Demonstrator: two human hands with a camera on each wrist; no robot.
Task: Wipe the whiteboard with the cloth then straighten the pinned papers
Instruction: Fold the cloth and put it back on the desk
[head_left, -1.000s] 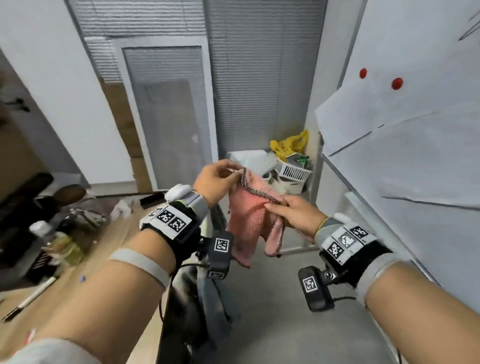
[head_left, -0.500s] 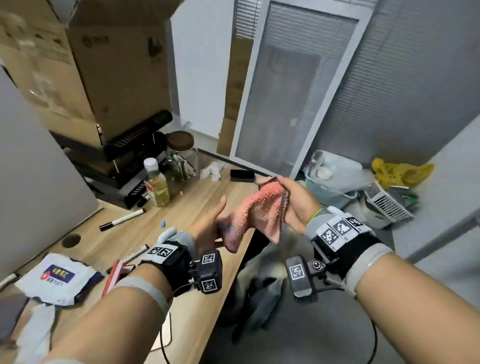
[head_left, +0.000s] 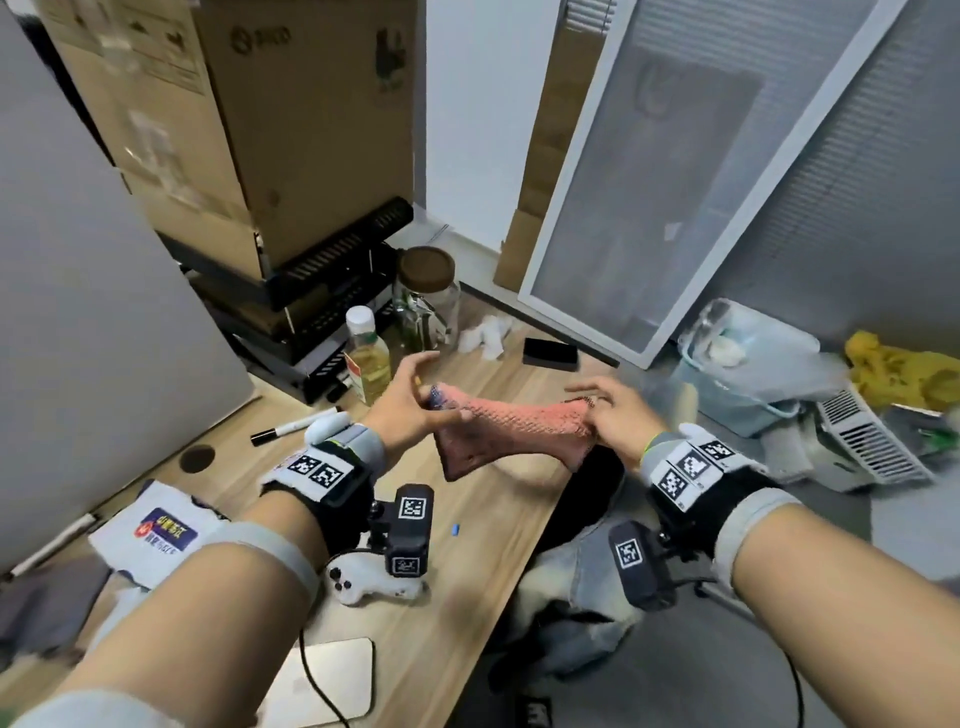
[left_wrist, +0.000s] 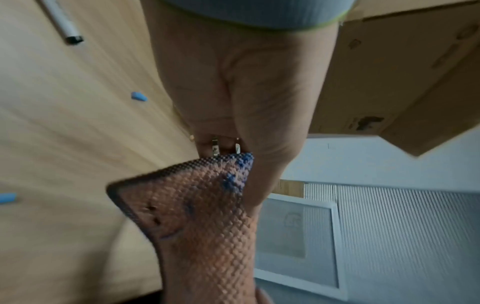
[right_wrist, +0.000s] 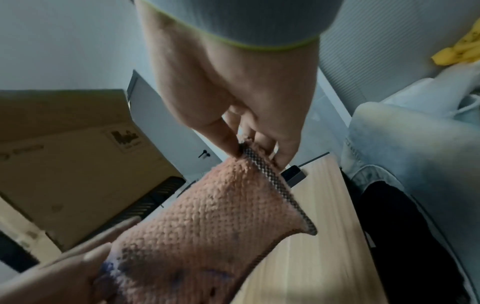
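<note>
A pink cloth (head_left: 511, 428) with a dark woven border and blue ink stains is stretched between both hands above the wooden desk (head_left: 467, 571). My left hand (head_left: 410, 402) pinches its stained left corner. My right hand (head_left: 605, 415) pinches the right corner by the border. The left wrist view shows the stained cloth (left_wrist: 205, 216) pinched at the fingers, and the right wrist view shows the cloth (right_wrist: 207, 226) held at its border by thumb and fingers. The whiteboard and pinned papers are out of view.
On the desk stand a bottle (head_left: 366, 358), a glass jar (head_left: 428, 301), a marker (head_left: 291, 426), a black eraser (head_left: 550, 353), a white controller (head_left: 374, 584) and a wipes pack (head_left: 156, 535). Cardboard boxes (head_left: 249, 130) rise behind. Bins and a basket (head_left: 872, 441) sit on the floor at right.
My head has turned left, from the whiteboard to the desk. Both hands moved the cloth over the desk and pulled it out flat between them.
</note>
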